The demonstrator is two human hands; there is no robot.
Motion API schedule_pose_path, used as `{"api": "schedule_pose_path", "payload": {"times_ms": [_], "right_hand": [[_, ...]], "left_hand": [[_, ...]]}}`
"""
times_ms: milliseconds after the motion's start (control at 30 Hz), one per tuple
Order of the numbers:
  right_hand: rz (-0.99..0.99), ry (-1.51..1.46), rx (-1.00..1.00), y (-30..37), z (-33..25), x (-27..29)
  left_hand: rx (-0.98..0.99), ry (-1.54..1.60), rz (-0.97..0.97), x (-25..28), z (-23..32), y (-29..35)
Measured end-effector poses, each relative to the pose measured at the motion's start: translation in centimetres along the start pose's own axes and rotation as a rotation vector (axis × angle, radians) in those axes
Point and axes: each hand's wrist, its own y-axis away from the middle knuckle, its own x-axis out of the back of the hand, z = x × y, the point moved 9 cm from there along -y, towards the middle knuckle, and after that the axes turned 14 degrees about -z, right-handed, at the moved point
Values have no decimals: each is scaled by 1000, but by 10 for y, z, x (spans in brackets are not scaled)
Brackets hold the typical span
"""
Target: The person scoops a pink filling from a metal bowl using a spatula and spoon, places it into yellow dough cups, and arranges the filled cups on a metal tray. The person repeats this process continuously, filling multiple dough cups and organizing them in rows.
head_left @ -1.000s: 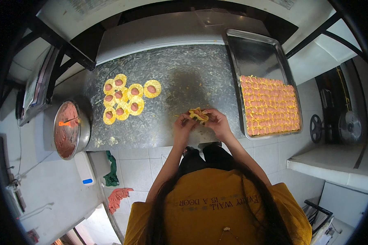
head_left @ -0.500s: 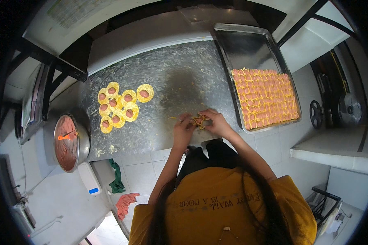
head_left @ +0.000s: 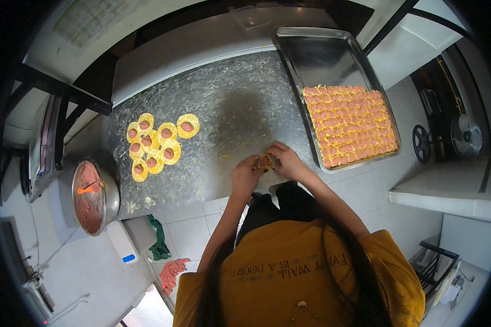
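Near the front edge of the table, my left hand and my right hand close around one small dumpling. Its yellow wrapper is gathered about pink filling, and my fingers cover much of it. To the left lie several round yellow dumpling wrappers, partly overlapping, each with a lump of pink filling in its middle. A large metal tray at the right holds tight rows of open-topped dumplings in its near part; its far part is bare metal.
A steel bowl of pink filling stands at the table's left end, with an orange-handled tool in it. The speckled grey table carries scattered flour and scraps. Beside the bowl is a white device with a blue patch.
Between my fingers the wrapper, spread with loose folds before, is now drawn in around the filling. My hands have come slightly closer together. The whole view has shifted a little.
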Motion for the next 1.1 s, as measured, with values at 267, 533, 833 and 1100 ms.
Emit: {"api": "schedule_pose_path", "payload": {"times_ms": [267,533,833,1100], "right_hand": [[111,116,6,11,1,2],[71,-16,-93,8,9,-2],[72,22,-81,3,5,-4],[-14,-16,-92,0,10,-7]], "left_hand": [[4,-37,-44,0,5,-1],[52,60,-119,-9,0,-7],[-11,81,-96,-9,5,-11],[-59,35,-112,-3,14,-15]]}}
